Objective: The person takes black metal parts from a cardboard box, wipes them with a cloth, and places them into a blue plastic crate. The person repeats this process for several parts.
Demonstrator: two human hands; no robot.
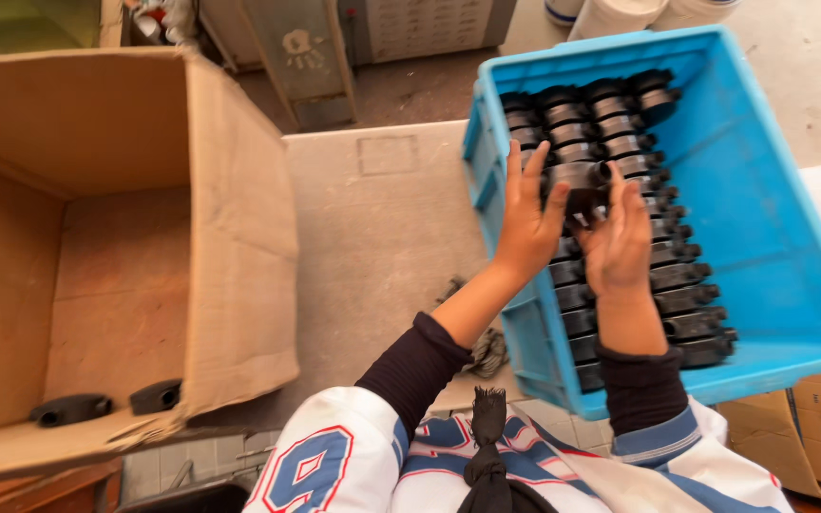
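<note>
Head view: left hand (527,223) and right hand (617,242) grip one black part (583,201) over blue crate (762,228), beside brown carton (239,237).

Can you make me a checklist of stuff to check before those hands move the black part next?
1. Both hands on the black part: left hand and right hand touch it, ok.
2. Grip firm: cannot tell, fingers hide it.
3. Part lifted free of the rows in the blue crate: cannot tell.
4. Cardboard box open: ok.
5. Room in box: only two black pieces lie inside, ok.
</note>
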